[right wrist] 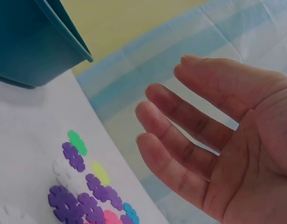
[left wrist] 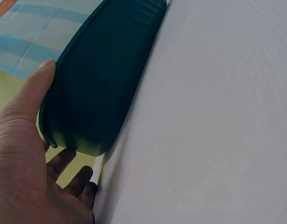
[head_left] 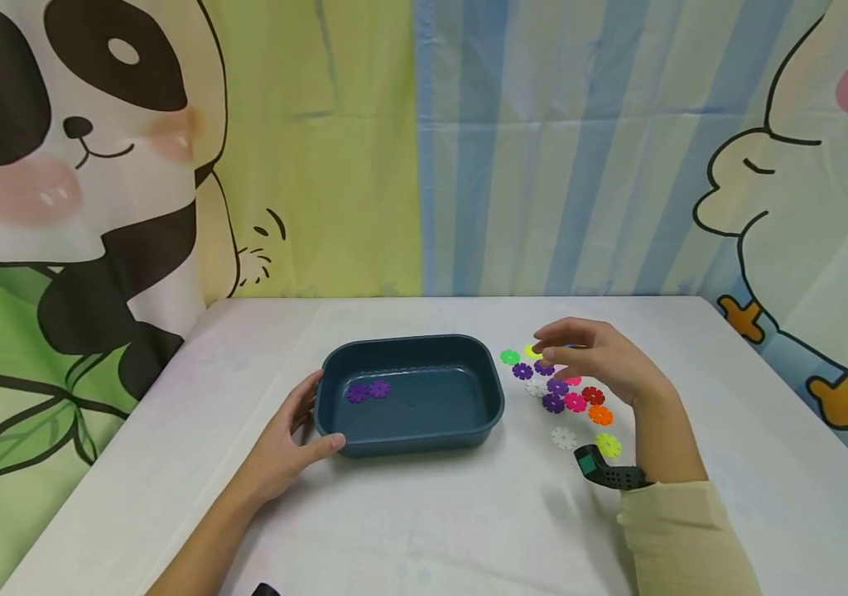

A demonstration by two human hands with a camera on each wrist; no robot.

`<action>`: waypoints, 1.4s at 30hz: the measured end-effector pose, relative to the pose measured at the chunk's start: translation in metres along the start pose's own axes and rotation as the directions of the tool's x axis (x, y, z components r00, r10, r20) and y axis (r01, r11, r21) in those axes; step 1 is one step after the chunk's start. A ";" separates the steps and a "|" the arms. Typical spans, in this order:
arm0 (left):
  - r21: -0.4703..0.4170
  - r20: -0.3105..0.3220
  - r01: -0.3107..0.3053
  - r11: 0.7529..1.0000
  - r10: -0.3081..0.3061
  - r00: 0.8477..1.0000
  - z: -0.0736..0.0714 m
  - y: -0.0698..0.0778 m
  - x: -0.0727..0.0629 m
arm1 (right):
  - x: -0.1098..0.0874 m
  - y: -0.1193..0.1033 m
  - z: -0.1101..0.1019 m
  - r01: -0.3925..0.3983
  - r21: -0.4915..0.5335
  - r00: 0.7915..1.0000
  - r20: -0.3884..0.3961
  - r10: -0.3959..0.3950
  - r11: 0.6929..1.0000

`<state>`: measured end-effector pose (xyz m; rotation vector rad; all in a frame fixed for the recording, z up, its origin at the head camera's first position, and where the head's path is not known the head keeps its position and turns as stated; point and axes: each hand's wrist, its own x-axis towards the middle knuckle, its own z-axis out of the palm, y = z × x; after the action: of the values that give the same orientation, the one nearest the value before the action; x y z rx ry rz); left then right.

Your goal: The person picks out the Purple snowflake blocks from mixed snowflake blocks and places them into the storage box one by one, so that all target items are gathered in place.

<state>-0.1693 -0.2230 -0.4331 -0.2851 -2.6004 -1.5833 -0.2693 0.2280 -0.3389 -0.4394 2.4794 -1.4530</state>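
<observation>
A dark teal rectangular basin stands on the white table, two purple snowflake discs lying together on its floor. My left hand holds the basin's left end, the thumb at the near rim and the fingers along the end wall. In the left wrist view that thumb lies against the rim. To the basin's right, my right hand hovers over a group of snowflake discs with its fingers loosely bent. The right wrist view shows nothing in its palm.
The loose discs are purple, white, pink, red, orange, green, blue and yellow. A white disc and a yellow disc lie nearest me, by the right wrist's black band. Printed curtains hang behind the table's far edge.
</observation>
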 end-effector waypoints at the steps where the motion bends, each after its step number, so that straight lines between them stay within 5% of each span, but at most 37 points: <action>1: 0.000 0.000 0.000 1.000 0.000 1.000 0.000 0.000 0.000 | 0.000 0.001 -0.001 -0.008 -0.003 1.000 -0.001 0.008 1.000; 13: 0.010 0.002 0.003 1.000 -0.003 1.000 0.000 -0.001 0.001 | -0.002 0.021 -0.010 -0.065 0.020 0.998 -0.020 0.066 0.998; 22: 0.009 0.005 0.001 1.000 -0.002 1.000 0.000 0.000 0.000 | -0.002 0.037 -0.014 -0.110 0.101 0.985 -0.125 0.122 0.989; 29: 0.014 0.005 0.011 1.000 -0.011 1.000 0.000 0.000 0.000 | 0.001 0.048 -0.014 -0.172 0.132 0.949 -0.243 0.200 0.976; 37: 0.005 0.011 -0.002 1.000 0.002 1.000 -0.001 -0.001 0.000 | 0.005 0.065 -0.012 -0.287 0.139 0.874 -0.366 0.318 0.948; 42: 0.007 0.008 0.003 1.000 -0.003 1.000 -0.001 0.000 0.000 | 0.007 0.070 -0.009 -0.335 0.086 0.853 -0.395 0.341 0.938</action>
<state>-0.1697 -0.2233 -0.4324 -0.2877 -2.6133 -1.5766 -0.2890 0.2651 -0.3966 0.3327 2.6659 -1.5268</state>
